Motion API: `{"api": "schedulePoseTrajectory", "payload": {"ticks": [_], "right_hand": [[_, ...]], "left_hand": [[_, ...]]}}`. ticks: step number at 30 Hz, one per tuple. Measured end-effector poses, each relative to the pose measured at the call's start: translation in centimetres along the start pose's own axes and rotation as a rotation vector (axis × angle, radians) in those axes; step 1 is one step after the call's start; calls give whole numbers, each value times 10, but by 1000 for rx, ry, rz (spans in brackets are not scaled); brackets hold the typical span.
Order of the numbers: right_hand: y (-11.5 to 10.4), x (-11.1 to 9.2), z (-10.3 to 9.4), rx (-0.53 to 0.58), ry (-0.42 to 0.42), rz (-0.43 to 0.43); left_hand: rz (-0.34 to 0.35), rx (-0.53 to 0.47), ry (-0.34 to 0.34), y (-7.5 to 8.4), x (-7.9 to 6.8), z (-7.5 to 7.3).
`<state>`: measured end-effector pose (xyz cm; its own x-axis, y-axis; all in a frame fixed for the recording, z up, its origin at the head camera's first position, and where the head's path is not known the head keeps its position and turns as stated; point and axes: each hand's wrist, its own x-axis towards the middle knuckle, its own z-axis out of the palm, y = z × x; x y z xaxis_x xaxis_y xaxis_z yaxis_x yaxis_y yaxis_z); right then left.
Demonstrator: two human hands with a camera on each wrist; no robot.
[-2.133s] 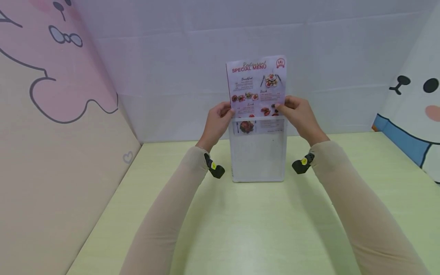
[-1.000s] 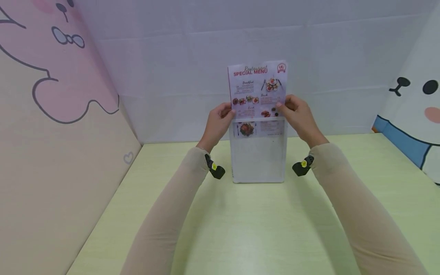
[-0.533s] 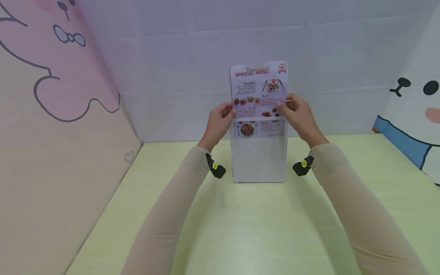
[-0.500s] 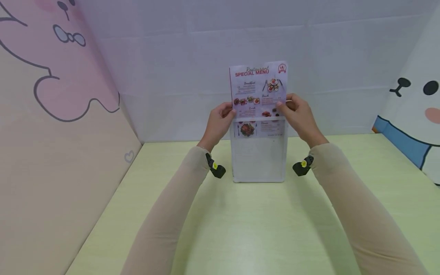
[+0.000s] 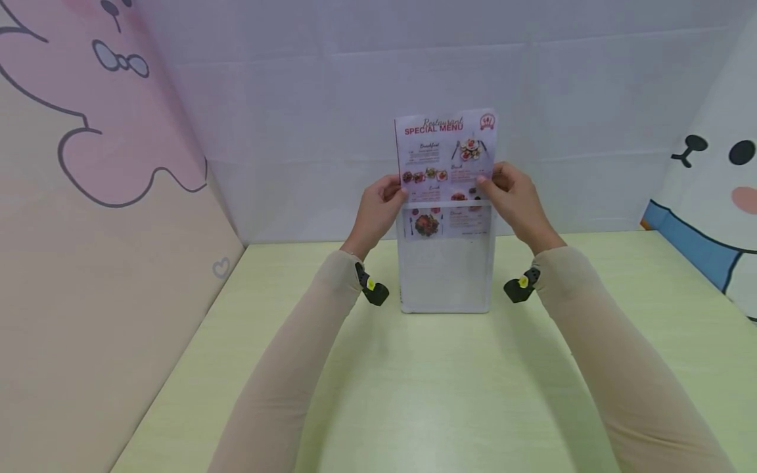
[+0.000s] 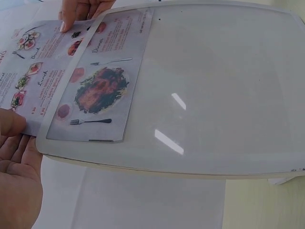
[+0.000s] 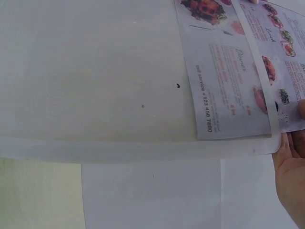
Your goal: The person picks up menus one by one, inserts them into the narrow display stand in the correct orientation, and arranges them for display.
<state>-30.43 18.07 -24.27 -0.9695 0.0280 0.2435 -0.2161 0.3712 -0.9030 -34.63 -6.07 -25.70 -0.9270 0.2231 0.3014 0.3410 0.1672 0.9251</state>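
Note:
A printed restaurant menu sheet (image 5: 446, 154) stands partly inside a clear, white-edged upright sign holder (image 5: 446, 276). Its lower strip shows through the front panel, while most of the sheet rises above the holder's top edge. My left hand (image 5: 375, 210) pinches the menu's left edge just above that rim, thumb in front. On the opposite edge my right hand (image 5: 514, 200) pinches the sheet, thumb on the printed face. In the left wrist view, the menu's bottom edge (image 6: 128, 95) sits a short way down in the holder. The right wrist view shows the menu's corner (image 7: 228, 114) behind the panel.
The holder stands on a pale yellow-green table (image 5: 437, 394), close to a white cloth backdrop (image 5: 296, 131). A cartoon-printed panel (image 5: 89, 295) borders the left side, another panel (image 5: 704, 190) the right.
The menu has slid slightly down into the holder, and a little more of it shows behind the panel. Both hands keep their grip at nearly the same place.

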Motion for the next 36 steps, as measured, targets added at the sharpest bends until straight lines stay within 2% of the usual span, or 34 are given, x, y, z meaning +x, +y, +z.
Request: {"api": "schedulePoseTrajectory", "payload": {"ticks": [10, 17, 36], "right_hand": [[-3, -2, 1, -10, -15, 32], [-4, -3, 1, 1, -25, 22], [-2, 0, 4, -28, 13, 34]], "left_hand": [[19, 12, 1, 0, -2, -1], [20, 15, -1, 1, -3, -1], [4, 16, -10, 5, -4, -3]]}}
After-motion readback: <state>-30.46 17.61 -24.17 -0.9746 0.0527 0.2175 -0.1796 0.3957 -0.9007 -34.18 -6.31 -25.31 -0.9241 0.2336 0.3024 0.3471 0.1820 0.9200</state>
